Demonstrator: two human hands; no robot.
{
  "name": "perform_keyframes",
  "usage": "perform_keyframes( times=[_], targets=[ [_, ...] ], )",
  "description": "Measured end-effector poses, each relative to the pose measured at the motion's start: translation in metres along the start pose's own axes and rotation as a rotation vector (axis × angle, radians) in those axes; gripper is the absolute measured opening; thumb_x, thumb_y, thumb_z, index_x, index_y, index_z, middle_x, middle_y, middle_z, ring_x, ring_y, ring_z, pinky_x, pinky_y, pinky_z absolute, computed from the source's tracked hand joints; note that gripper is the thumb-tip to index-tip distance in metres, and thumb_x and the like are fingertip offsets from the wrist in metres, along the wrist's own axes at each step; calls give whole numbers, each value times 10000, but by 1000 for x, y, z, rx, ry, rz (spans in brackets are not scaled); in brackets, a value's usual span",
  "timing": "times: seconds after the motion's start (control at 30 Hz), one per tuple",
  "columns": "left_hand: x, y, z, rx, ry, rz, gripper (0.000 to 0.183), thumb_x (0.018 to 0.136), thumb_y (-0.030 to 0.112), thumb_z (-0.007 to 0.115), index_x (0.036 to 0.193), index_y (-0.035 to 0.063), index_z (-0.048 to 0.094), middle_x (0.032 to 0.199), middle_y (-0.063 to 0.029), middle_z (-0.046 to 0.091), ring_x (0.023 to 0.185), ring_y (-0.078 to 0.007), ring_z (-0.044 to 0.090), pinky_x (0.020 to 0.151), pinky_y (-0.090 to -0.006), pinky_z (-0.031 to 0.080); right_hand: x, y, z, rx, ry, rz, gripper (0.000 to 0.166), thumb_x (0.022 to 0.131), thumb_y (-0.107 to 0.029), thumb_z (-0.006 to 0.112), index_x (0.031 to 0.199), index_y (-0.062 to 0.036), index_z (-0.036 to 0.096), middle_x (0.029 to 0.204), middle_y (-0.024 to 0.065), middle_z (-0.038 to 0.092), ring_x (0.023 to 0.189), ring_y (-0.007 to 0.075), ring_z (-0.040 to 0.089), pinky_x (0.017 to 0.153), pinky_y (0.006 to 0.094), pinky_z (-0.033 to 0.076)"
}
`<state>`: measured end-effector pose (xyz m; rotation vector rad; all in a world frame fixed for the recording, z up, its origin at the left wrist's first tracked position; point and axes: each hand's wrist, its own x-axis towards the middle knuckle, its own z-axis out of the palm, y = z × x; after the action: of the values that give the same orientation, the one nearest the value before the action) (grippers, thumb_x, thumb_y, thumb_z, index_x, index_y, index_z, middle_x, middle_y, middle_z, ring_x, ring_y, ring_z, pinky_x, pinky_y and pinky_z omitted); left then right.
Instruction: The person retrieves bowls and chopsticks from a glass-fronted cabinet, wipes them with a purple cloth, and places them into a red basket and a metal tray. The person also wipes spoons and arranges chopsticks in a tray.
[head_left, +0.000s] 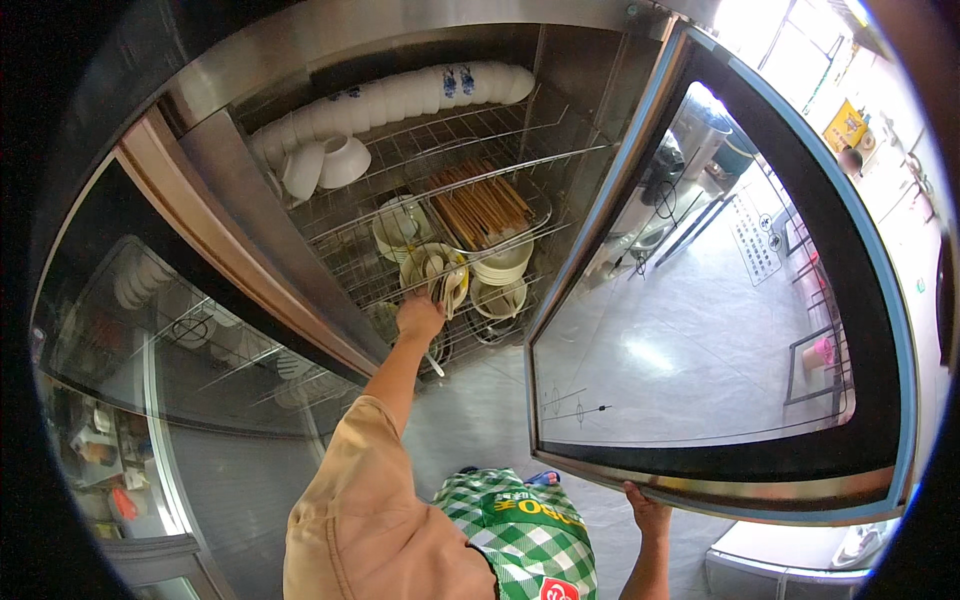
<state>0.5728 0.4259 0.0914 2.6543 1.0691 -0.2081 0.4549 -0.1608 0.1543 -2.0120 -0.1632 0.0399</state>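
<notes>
My left hand (421, 313) reaches into a steel dish cabinet and is at the near rim of a bowl (417, 262) that has several spoons (452, 282) in it; the fingertips are partly hidden, so its grip is unclear. Below this hand a white spoon handle (434, 364) sticks out. My right hand (646, 510) holds the bottom edge of the open glass cabinet door (720, 486). Behind the bowl, wooden chopsticks (480, 206) lie in a wire basket. Stacked bowls (501, 264) stand to the right, with another stack (397, 225) at the back left.
A long row of nested white bowls (405, 94) lies on the upper wire rack (450, 135), with two loose bowls (345, 160) at its left. A second glass door (225, 322) is at the left. A white-topped unit (787, 551) stands at the lower right.
</notes>
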Motion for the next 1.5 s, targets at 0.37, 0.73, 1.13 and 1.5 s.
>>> perform_keyframes(
  times=[0.37,0.73,1.13,1.5],
  targets=[
    [-179,-67,127,-220,90,350,363,862,314,672,1143,85,653,1023,-208,616,909,-412,649,768,-520,554,-29,-20,50,-81,-151,-112,227,852,-104,823,977,-25,651,927,52,671,845,166,617,757,332,531],
    [-253,-156,224,-52,-661,398,462,806,513,651,974,101,772,1016,-157,747,933,-337,718,862,-441,560,-29,-179,133,-292,-686,-475,655,942,-385,667,1469,-82,423,1450,235,484,1242,427,547,1037,469,474],
    [-181,35,238,0,-561,716,288,845,369,621,906,117,745,908,-112,706,824,-295,683,761,-434,532,-120,217,-33,-583,-365,456,491,850,-475,726,1119,-65,705,1087,197,715,1005,388,671,844,486,537],
    [-206,199,253,541,-568,1091,176,874,231,600,805,118,715,780,-79,656,707,-250,643,632,-430,506,-245,404,-141,-42,-220,1265,485,855,-541,679,815,-62,744,716,135,715,639,265,696,552,451,534]
  ],
)
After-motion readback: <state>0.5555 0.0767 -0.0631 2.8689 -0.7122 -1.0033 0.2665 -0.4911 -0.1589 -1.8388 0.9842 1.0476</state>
